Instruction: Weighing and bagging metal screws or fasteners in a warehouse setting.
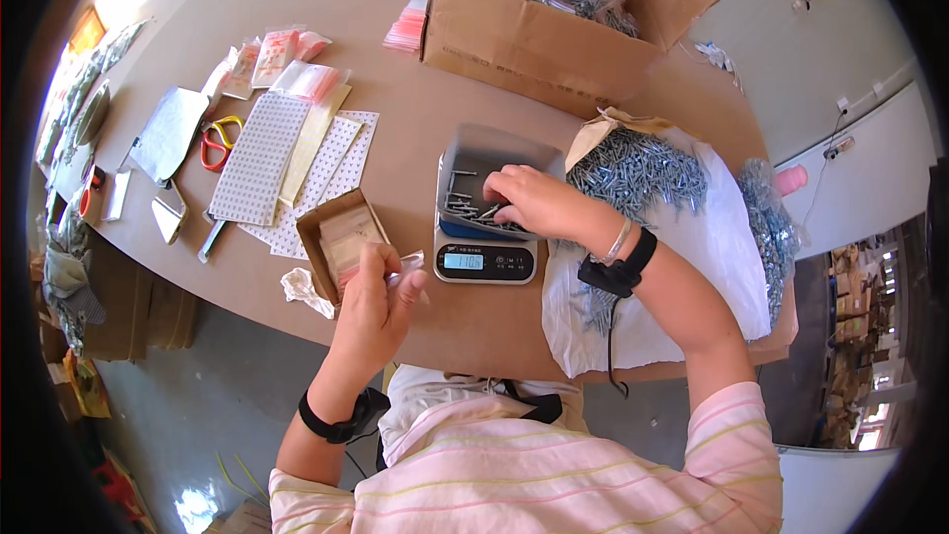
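Note:
My left hand (376, 297) is closed in a pinch on a small clear plastic bag (411, 261), just right of an open cardboard box (314, 249) that holds flat bags. My right hand (539, 200) reaches into a grey translucent tray (502, 143), its fingers bent down among a few loose screws (461, 206). Its fingertips are partly hidden, so I cannot make out what they hold. Under the tray is a digital scale (486, 275) with a lit display. To the right, a large heap of screws (633, 170) lies on a white sheet (707, 267).
A big cardboard box (524, 57) full of bagged screws stands at the back. Label sheets (259, 153), red-and-yellow scissors (219, 142) and packs of small bags (277, 57) lie at the left. Crumpled white paper (306, 292) sits by the near edge. A bag of screws (766, 222) stands at the right.

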Tool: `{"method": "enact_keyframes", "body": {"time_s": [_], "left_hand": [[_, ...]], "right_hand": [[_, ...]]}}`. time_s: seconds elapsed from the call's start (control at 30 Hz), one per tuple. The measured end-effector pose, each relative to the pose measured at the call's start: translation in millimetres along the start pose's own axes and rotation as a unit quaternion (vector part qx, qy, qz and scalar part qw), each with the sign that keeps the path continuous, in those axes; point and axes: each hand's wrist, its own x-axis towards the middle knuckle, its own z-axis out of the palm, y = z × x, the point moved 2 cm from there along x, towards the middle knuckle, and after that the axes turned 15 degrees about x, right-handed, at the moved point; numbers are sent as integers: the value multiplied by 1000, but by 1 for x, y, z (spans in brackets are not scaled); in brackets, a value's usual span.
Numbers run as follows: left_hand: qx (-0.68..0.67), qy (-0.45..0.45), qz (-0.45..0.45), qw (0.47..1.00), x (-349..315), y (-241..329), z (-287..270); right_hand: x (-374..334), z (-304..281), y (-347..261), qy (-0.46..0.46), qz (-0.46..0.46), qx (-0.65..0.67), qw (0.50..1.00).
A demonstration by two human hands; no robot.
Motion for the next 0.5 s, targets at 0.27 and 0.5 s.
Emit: {"method": "enact_keyframes", "body": {"time_s": [0.27, 0.5], "left_hand": [[-83, -42, -52, 994, -1, 11, 5], [-159, -43, -81, 983, -14, -1, 12]], "right_hand": [[-5, -4, -6, 19, -39, -25, 999], [-74, -55, -40, 243, 10, -21, 970]]}}
